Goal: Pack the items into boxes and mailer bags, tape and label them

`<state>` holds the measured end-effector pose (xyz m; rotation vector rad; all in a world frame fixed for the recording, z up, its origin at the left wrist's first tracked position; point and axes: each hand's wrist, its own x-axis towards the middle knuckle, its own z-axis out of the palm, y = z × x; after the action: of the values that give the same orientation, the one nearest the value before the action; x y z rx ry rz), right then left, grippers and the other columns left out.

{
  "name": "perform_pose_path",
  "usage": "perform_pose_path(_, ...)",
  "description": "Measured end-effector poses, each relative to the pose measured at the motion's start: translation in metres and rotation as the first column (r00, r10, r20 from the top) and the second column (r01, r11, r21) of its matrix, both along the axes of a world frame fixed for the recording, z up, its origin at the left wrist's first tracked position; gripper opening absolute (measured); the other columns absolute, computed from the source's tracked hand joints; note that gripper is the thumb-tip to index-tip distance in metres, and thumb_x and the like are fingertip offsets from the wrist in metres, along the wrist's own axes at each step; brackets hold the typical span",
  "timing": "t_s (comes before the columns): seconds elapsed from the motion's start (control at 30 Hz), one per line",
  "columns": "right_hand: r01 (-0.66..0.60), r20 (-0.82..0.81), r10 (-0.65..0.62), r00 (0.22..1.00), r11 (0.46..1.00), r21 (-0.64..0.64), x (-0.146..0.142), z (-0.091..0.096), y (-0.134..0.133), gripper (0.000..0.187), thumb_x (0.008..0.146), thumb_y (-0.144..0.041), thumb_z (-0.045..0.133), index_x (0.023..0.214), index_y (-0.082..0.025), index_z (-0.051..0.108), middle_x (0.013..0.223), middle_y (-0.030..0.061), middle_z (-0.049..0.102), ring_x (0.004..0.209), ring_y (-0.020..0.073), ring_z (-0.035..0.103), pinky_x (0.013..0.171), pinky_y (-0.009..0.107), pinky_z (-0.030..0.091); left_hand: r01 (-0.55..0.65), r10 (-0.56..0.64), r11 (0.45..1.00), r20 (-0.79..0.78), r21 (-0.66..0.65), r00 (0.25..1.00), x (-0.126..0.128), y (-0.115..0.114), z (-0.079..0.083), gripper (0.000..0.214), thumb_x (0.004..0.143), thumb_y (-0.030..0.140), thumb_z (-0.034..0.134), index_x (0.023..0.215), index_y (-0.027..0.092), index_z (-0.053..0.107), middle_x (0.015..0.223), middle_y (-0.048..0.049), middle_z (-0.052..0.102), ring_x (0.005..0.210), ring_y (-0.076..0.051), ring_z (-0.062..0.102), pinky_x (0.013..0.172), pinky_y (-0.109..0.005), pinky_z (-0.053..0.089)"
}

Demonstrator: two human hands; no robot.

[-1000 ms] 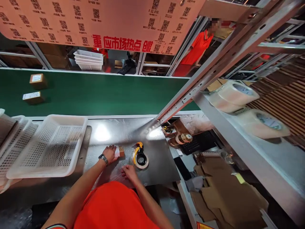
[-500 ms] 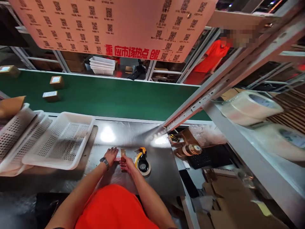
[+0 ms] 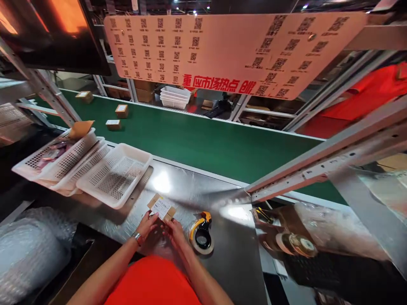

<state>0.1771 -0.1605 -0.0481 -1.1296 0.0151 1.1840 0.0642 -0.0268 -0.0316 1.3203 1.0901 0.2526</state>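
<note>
A small brown cardboard box (image 3: pixel 161 206) with a white printed label faces up above the metal table, turned at an angle. My left hand (image 3: pixel 146 225) holds its near left edge, thumb beside the label. At the near right corner, the fingers of my right hand (image 3: pixel 174 231) are curled against the box. The undersides of both grips are partly hidden. To the right of my right hand lies a yellow and black tape dispenser (image 3: pixel 201 234) with a roll in it.
White perforated baskets (image 3: pixel 114 176) stand at the left of the metal table (image 3: pixel 229 245). Beyond it runs a green conveyor belt (image 3: pixel 197 140) carrying small boxes (image 3: pixel 121 111). A metal post (image 3: pixel 305 165) slants up at right. Bubble wrap (image 3: pixel 32 250) lies lower left.
My view has swung left. The box has turned, and its label now shows more fully. My hands have shifted from its sides to its near edge. The tape dispenser has stayed on the table.
</note>
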Motion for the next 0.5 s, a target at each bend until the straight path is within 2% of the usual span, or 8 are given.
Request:
perform_pose_path(0.07, -0.139, 0.071, 0.137, 0.988, 0.990, 0.022, -0.016, 0.002, 0.003, 0.063, 0.062, -0.056, 0.102, 0.109, -0.021, 0.078, 0.100, 0.0072, 0.082, 0.079, 0.0205, 0.072, 0.058, 0.027, 0.057, -0.134, 0.134, 0.991, 0.030, -0.022, 0.990, 0.008, -0.017, -0.002, 0.055, 0.091, 0.052, 0.082, 0.133, 0.020, 0.068, 0.145, -0.0207, 0.080, 0.126, -0.035, 0.082, 0.102, -0.044, 0.069)
perform_pose_path(0.13, -0.272, 0.136, 0.267, 0.954, 0.962, 0.017, -0.027, 0.002, 0.001, 0.066, 0.061, -0.064, 0.102, 0.107, -0.021, 0.079, 0.099, 0.0080, 0.081, 0.080, 0.0222, 0.072, 0.059, 0.030, 0.056, -0.254, 0.254, 0.967, 0.014, -0.022, 0.967, 0.009, -0.020, -0.002, 0.051, 0.087, 0.044, 0.089, 0.127, 0.019, 0.069, 0.145, -0.0245, 0.079, 0.129, -0.038, 0.081, 0.106, -0.046, 0.068)
perform_pose_path(0.23, -0.352, 0.155, 0.352, 0.923, 0.936, -0.029, -0.029, 0.001, -0.004, 0.069, 0.058, -0.072, 0.102, 0.097, -0.020, 0.079, 0.088, 0.0072, 0.078, 0.079, 0.0240, 0.070, 0.061, 0.032, 0.054, -0.319, 0.319, 0.948, -0.017, -0.012, 0.948, 0.000, -0.016, 0.003, 0.039, 0.097, 0.041, 0.079, 0.127, 0.018, 0.069, 0.144, -0.0257, 0.079, 0.129, -0.037, 0.081, 0.110, -0.049, 0.066)
perform_pose_path(0.3, -0.337, 0.171, 0.343, 0.924, 0.939, -0.067, -0.022, 0.002, -0.007, 0.071, 0.060, -0.079, 0.097, 0.093, -0.020, 0.077, 0.085, 0.0057, 0.075, 0.080, 0.0240, 0.070, 0.063, 0.032, 0.056, -0.326, 0.326, 0.945, -0.049, 0.005, 0.944, -0.009, -0.014, 0.008, 0.038, 0.105, 0.046, 0.067, 0.128, 0.016, 0.070, 0.142, -0.0261, 0.080, 0.128, -0.036, 0.082, 0.110, -0.048, 0.066)
perform_pose_path(0.37, -0.306, 0.191, 0.319, 0.928, 0.947, -0.093, -0.010, 0.004, -0.008, 0.073, 0.067, -0.086, 0.088, 0.097, -0.021, 0.077, 0.090, 0.0055, 0.075, 0.083, 0.0233, 0.069, 0.066, 0.033, 0.057, -0.311, 0.312, 0.950, -0.090, 0.029, 0.946, -0.014, -0.017, 0.015, 0.047, 0.108, 0.055, 0.059, 0.127, 0.013, 0.072, 0.137, -0.0261, 0.082, 0.125, -0.037, 0.082, 0.108, -0.047, 0.066)
perform_pose_path(0.43, -0.305, 0.205, 0.320, 0.925, 0.947, -0.103, 0.001, 0.008, -0.006, 0.071, 0.074, -0.086, 0.083, 0.101, -0.021, 0.078, 0.096, 0.0064, 0.077, 0.086, 0.0235, 0.070, 0.068, 0.033, 0.058, -0.245, 0.254, 0.966, -0.148, 0.080, 0.956, -0.015, -0.021, 0.023, 0.062, 0.110, 0.066, 0.050, 0.123, 0.012, 0.075, 0.126, -0.0247, 0.085, 0.119, -0.038, 0.084, 0.105, -0.048, 0.067)
perform_pose_path(0.5, -0.341, 0.217, 0.358, 0.908, 0.933, -0.112, 0.009, 0.012, -0.004, 0.066, 0.075, -0.083, 0.084, 0.095, -0.020, 0.079, 0.094, 0.0078, 0.078, 0.087, 0.0253, 0.070, 0.066, 0.032, 0.057, -0.138, 0.172, 0.977, -0.210, 0.165, 0.962, -0.015, -0.026, 0.032, 0.076, 0.112, 0.073, 0.036, 0.118, 0.010, 0.078, 0.114, -0.0232, 0.087, 0.111, -0.038, 0.085, 0.100, -0.048, 0.069)
